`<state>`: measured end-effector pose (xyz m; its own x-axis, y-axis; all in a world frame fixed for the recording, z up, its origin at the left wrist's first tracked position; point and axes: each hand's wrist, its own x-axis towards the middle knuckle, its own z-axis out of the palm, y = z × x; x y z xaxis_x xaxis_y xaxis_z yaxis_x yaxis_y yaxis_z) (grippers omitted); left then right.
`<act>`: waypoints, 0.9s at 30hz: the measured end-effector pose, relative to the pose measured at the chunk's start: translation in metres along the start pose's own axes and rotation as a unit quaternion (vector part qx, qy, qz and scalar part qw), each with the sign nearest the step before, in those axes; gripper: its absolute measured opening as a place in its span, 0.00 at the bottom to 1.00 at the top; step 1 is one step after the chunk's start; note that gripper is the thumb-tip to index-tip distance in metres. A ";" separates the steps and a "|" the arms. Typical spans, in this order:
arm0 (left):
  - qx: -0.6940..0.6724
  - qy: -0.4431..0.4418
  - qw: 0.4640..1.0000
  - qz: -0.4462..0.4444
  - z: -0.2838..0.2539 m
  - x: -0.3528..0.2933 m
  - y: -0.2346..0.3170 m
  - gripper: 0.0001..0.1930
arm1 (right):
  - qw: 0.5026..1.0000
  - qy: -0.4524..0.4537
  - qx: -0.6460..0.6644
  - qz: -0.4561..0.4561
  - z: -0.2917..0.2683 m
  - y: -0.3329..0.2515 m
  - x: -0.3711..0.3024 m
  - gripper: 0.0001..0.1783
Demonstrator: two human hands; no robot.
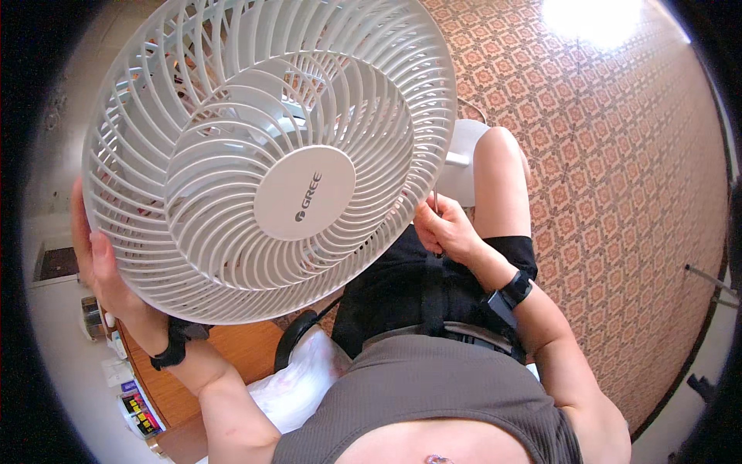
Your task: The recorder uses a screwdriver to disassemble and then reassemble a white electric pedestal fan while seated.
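Observation:
A large white electric fan (305, 193), its round grille of curved ribs towards me, fills the upper left. My left hand (104, 267) grips the grille's left rim, thumb in front and fingers behind. Close to the lower right rim, my right hand (448, 230) is closed around a thin tool with a metal shaft (436, 203) pointing up. The tool's handle is mostly hidden in my fingers, and its tip sits by the fan's edge. Blades show only dimly through the ribs. A white flat part (464, 135), perhaps the fan's base, lies beside my bare knee.
Patterned red-brown floor tiles (610, 209) stretch away on the right. At the lower left stands a brown wooden surface (220, 363), with a colourful small box (139, 414) and a roll of tape (91, 319) along its edge. White plastic wrapping (297, 387) lies beside my hip.

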<state>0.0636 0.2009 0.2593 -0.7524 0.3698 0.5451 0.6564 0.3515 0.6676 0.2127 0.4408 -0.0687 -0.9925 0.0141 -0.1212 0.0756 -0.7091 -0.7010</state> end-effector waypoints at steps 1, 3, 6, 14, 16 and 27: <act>-0.004 -0.021 1.000 0.004 -0.003 0.000 -0.001 0.33 | 1.000 0.001 0.000 0.001 -0.004 0.001 0.000 0.12; -0.016 -0.033 0.999 0.006 -0.007 -0.002 -0.003 0.31 | 0.995 -0.035 0.088 0.022 -0.008 0.001 0.000 0.12; -0.028 -0.013 0.999 0.010 -0.003 -0.005 -0.004 0.32 | 0.992 -0.052 0.098 0.066 -0.006 -0.003 0.000 0.17; -0.012 -0.033 0.999 0.028 -0.024 -0.007 -0.009 0.30 | 0.990 -0.059 0.122 0.043 -0.016 -0.005 0.008 0.22; -0.001 -0.010 0.999 0.041 -0.021 -0.008 -0.010 0.30 | 0.991 -0.050 0.117 0.038 -0.017 -0.004 0.008 0.20; 0.069 0.144 0.987 0.029 0.009 -0.016 0.000 0.31 | 0.999 -0.015 -0.047 0.005 -0.013 -0.017 -0.001 0.19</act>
<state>0.0756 0.2030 0.2457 -0.6852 0.1403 0.7147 0.6850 0.4575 0.5669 0.2133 0.4615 -0.0660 -0.9941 -0.0147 -0.1072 0.0917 -0.6401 -0.7628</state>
